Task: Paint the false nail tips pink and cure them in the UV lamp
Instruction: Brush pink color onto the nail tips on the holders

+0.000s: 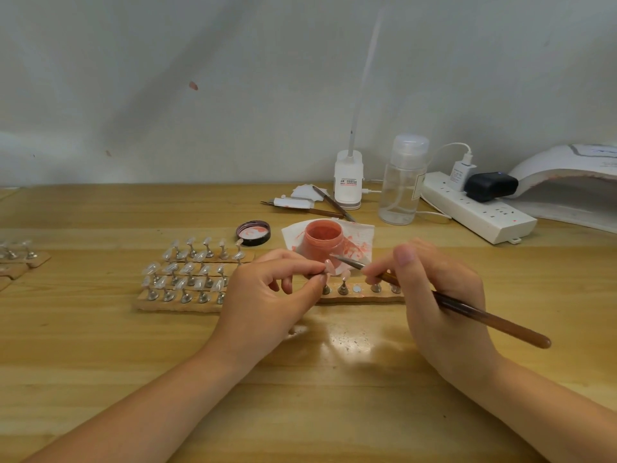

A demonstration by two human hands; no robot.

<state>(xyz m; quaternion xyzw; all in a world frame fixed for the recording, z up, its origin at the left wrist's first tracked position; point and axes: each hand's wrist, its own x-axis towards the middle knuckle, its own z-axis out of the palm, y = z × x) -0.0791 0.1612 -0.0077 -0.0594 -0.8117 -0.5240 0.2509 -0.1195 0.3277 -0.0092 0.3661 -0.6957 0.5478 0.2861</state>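
Note:
My left hand (267, 292) pinches a small nail tip (330, 266) on its metal stand, lifted just above a wooden strip (362, 298) that carries more stands. My right hand (434, 289) grips a brown brush (484, 317), and its fine point almost touches the held tip. Behind them an open jar of pink paint (323, 238) stands on a stained white tissue (362, 233). To the left, several clear nail tips on stands (187, 272) fill wooden strips. The white UV lamp (567, 182) sits at the far right.
The jar's black lid (253, 232) lies left of the jar. A clear pump bottle (402, 182), a white lamp base (348, 178), spare brushes (329, 203) and a power strip (480, 212) with plugs line the back. More stands (16, 252) sit at the left edge.

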